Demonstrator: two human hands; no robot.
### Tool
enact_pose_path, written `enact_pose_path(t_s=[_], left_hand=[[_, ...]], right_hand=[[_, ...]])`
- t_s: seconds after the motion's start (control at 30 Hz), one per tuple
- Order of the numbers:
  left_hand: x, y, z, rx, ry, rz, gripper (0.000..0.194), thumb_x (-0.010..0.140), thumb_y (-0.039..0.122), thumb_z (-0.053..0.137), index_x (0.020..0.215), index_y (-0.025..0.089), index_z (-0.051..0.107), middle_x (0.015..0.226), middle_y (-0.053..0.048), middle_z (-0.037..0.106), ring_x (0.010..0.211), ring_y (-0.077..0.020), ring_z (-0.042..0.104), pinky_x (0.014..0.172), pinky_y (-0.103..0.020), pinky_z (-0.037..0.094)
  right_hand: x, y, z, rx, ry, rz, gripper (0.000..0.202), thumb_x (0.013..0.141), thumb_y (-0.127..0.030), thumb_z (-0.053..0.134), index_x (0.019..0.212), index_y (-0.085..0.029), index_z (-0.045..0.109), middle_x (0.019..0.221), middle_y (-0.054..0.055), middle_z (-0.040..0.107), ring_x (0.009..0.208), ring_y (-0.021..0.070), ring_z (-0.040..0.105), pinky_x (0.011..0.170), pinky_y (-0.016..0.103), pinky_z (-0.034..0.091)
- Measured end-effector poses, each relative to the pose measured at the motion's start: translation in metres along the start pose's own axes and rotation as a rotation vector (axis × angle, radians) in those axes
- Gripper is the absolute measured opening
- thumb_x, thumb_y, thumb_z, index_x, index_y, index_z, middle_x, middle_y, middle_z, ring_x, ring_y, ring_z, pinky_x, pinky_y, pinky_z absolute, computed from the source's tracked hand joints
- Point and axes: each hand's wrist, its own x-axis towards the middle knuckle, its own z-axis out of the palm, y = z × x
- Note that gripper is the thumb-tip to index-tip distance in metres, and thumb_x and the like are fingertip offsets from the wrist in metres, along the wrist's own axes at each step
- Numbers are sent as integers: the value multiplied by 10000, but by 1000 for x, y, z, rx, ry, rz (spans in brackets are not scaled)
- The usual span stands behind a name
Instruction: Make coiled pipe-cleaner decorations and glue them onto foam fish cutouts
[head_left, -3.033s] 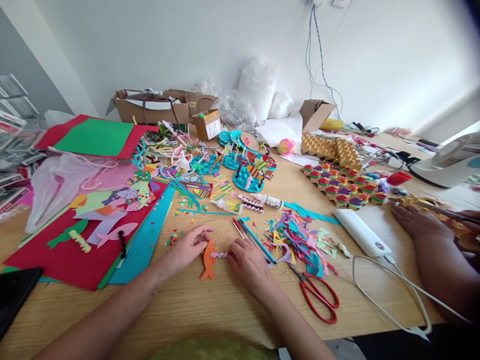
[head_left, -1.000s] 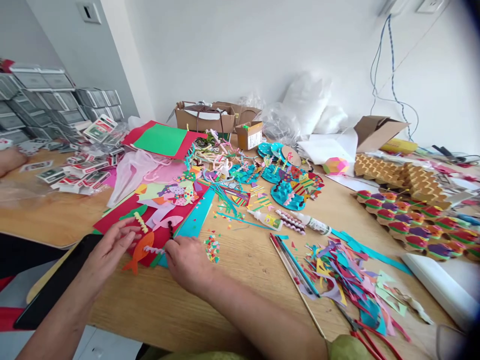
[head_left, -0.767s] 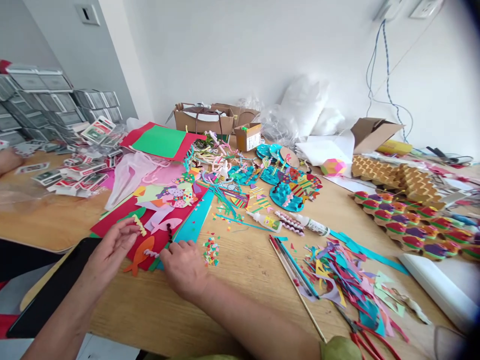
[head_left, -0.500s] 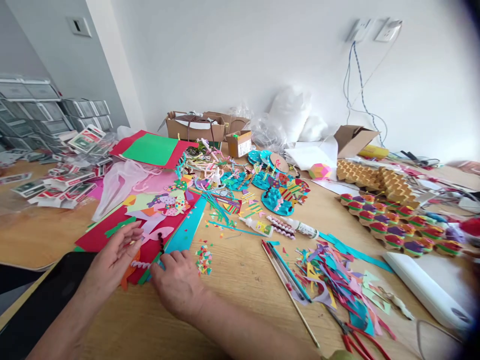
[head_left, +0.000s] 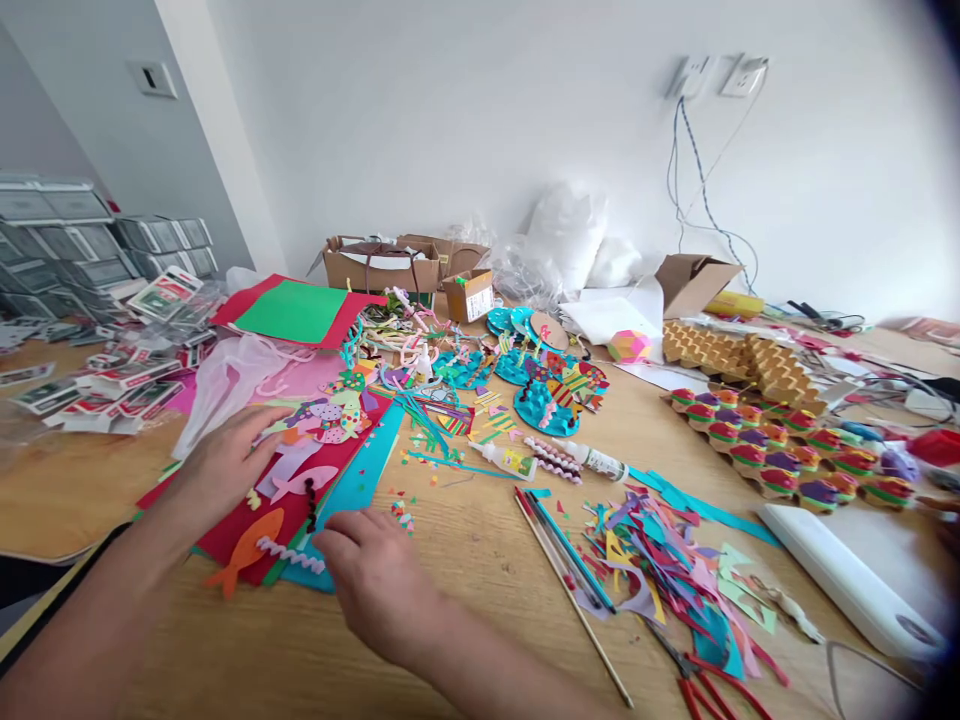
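Note:
Over the left side of the red paper (head_left: 232, 515), my left hand (head_left: 229, 465) reaches toward the patterned paper shapes (head_left: 337, 415), its fingers stretched out. My right hand (head_left: 379, 575) rests near the blue paper's (head_left: 367, 480) lower edge, fingers curled together; what they hold, if anything, is hidden. An orange paper fish (head_left: 251, 550) lies between my hands with a curly lilac strip (head_left: 292, 553) on it. Above it are a pink paper fish (head_left: 304, 482) and a dark twisted strip (head_left: 310, 505).
Glue bottles (head_left: 510, 460), long sticks (head_left: 570, 570), paper scraps (head_left: 675, 570) and red-handled pliers (head_left: 705, 680) lie to the right. Painted egg cartons (head_left: 787, 450) stand farther right. Cardboard boxes (head_left: 382, 268) line the wall. A person's hand (head_left: 941, 505) shows at the right edge.
My left hand has moved up and away from my right hand, and its fingers have opened. The orange fish is now uncovered. The whole view has shifted slightly.

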Motion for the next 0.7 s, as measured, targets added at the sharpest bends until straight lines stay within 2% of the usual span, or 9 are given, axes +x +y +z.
enact_pose_path(t_s=[0.07, 0.17, 0.37, 0.5, 0.6, 0.7], left_hand=[[17, 0, -3, 58, -22, 13, 453, 784, 363, 321, 1111, 144, 545, 1205, -98, 553, 1094, -239, 499, 957, -357, 352], [46, -3, 3, 64, -106, 15, 442, 787, 354, 342, 1091, 128, 570, 1195, -95, 578, 1072, -233, 520, 949, -333, 355], [97, -17, 29, 18, -183, -29, 365, 716, 266, 465, 994, 98, 630, 1066, -104, 661, 972, -235, 588, 870, -318, 416], [120, -27, 45, -64, -242, -54, 313, 643, 239, 549, 907, 114, 661, 963, -91, 699, 875, -237, 636, 748, -279, 475], [134, -37, 56, -110, -263, -74, 277, 639, 232, 577, 886, 139, 659, 958, -68, 699, 896, -238, 630, 761, -286, 476], [146, -49, 67, -134, -277, -117, 220, 702, 242, 596, 894, 142, 635, 940, -62, 681, 912, -231, 613, 782, -322, 478]], right_hand=[[-14, 7, -11, 60, 34, 24, 206, 869, -147, 398, 1011, -207, 534, 990, 24, 601, 874, 144, 539, 780, 250, 430], [-39, 18, -21, 118, 89, 92, 234, 869, -112, 383, 1009, -202, 547, 951, 31, 617, 867, 134, 557, 773, 232, 441], [-78, 43, -19, 99, 253, 210, 276, 835, -75, 376, 986, -199, 572, 890, 47, 649, 780, 148, 603, 671, 233, 490], [-88, 54, -12, 89, 340, 231, 294, 813, -55, 365, 968, -199, 569, 847, 50, 655, 741, 142, 618, 647, 231, 508], [-90, 60, -10, 93, 366, 232, 285, 813, -60, 367, 966, -202, 562, 819, 47, 654, 715, 140, 623, 622, 225, 512], [-89, 64, -11, 92, 399, 228, 270, 821, -71, 370, 965, -200, 557, 798, 48, 652, 701, 141, 626, 604, 225, 516]])
